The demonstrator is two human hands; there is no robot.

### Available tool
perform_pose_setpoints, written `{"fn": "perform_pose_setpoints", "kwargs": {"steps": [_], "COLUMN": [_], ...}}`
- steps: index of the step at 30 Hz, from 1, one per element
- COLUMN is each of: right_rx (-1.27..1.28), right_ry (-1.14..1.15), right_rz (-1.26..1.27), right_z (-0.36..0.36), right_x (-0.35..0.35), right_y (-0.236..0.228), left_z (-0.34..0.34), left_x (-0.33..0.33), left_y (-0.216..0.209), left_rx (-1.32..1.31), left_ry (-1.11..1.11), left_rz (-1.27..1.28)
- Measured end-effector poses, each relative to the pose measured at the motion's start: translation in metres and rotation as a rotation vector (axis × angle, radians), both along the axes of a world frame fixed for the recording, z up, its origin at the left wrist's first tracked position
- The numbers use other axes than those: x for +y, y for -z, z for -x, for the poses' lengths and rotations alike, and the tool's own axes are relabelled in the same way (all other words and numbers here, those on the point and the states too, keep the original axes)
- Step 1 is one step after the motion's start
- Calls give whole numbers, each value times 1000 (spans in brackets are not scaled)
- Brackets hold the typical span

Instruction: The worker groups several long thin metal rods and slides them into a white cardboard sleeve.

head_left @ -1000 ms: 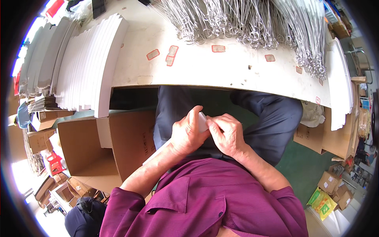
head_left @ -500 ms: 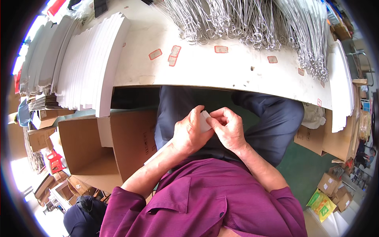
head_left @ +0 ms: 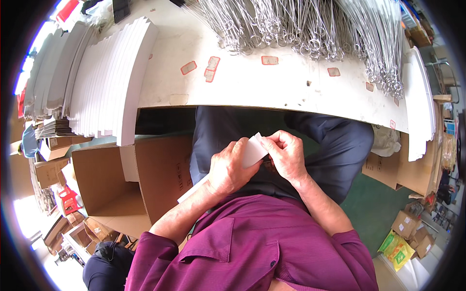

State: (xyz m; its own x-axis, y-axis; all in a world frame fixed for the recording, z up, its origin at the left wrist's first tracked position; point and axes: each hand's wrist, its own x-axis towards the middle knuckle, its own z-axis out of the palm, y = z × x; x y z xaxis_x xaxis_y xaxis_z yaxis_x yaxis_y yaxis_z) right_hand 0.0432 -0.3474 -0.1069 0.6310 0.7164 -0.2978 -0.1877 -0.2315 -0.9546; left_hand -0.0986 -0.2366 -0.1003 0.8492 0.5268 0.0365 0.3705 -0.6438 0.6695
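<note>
A long, narrow white cardboard box (head_left: 253, 151) lies in my left hand (head_left: 228, 166), above my lap. My left fingers are wrapped round it near its upper end; its other end shows beyond my left forearm. My right hand (head_left: 288, 154) pinches the pointed flap at the box's upper end between thumb and fingertips. What is inside the box cannot be seen. On the table ahead lie many thin metal rods with ring ends (head_left: 310, 34), heaped in a row. Similar white boxes (head_left: 109, 82) stand packed side by side on the table's left.
The white table (head_left: 233, 89) has its near edge just beyond my hands. A large open carton (head_left: 114, 179) stands at my left, with a white box leaning into it. More white boxes (head_left: 421, 102) sit at the right end. Cartons (head_left: 405, 225) and a yellow-green bag (head_left: 395, 250) lie lower right.
More of the white box's upper end shows now, its flap standing up to a point. My left hand has slid slightly down and left; my right hand has turned a little.
</note>
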Motion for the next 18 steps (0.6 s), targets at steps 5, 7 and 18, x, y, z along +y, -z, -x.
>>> {"fn": "perform_pose_setpoints", "kwargs": {"steps": [5, 7, 18], "right_rx": [-66, -148, -427], "right_ry": [20, 23, -127], "right_rz": [11, 12, -112], "right_z": [4, 7, 17], "right_x": [2, 1, -4], "right_y": [-3, -4, -6], "left_z": [1, 1, 2], "left_x": [-1, -2, 3], "left_y": [1, 2, -1], "left_rx": [-13, -25, -72], "left_ry": [-4, -10, -63], "left_rz": [-10, -6, 19]}}
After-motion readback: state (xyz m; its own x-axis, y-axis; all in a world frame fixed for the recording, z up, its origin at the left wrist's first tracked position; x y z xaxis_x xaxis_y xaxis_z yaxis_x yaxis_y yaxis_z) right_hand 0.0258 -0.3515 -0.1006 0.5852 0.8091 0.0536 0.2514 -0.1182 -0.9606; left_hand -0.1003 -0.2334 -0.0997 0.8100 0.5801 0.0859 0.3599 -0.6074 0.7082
